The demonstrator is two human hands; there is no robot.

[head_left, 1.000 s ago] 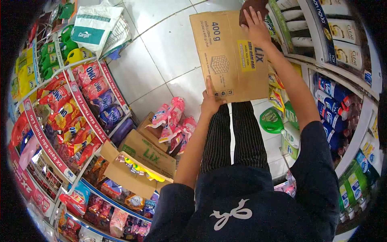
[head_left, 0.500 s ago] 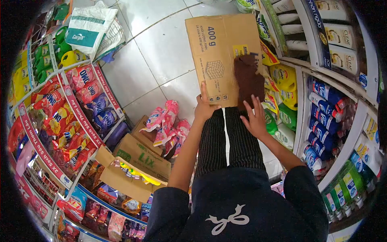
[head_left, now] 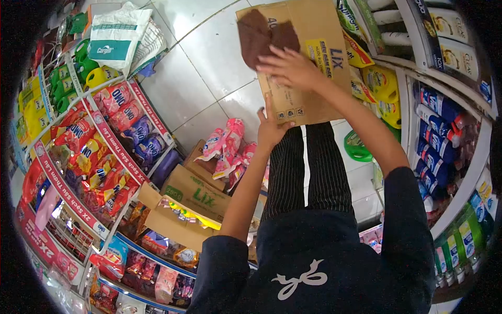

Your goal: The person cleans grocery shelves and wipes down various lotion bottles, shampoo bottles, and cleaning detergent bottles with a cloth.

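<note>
A brown cardboard box (head_left: 327, 102) printed "Lix" lies in front of me, above my legs. My left hand (head_left: 273, 128) grips its lower left corner, with a finger stretched up along the side. Over the box's upper left part lies a dark brown cloth (head_left: 256, 39), which overhangs the left edge. My right hand (head_left: 290, 68) rests on the cloth's lower edge, fingers stretched out and spread. The cloth covers part of the box's printing.
Pink packets (head_left: 227, 149) and an open Lix carton (head_left: 201, 196) are on my left. Beyond them is a rack of OMO bags (head_left: 83, 131) with a Cargill sack (head_left: 117, 39) on top. Shelves of bottles (head_left: 439, 104) line my right. White floor tiles (head_left: 198, 68) show ahead.
My right hand and the cloth have moved left across the box, from its right side to its upper left. The Lix print is now uncovered. My left hand still holds the corner.
</note>
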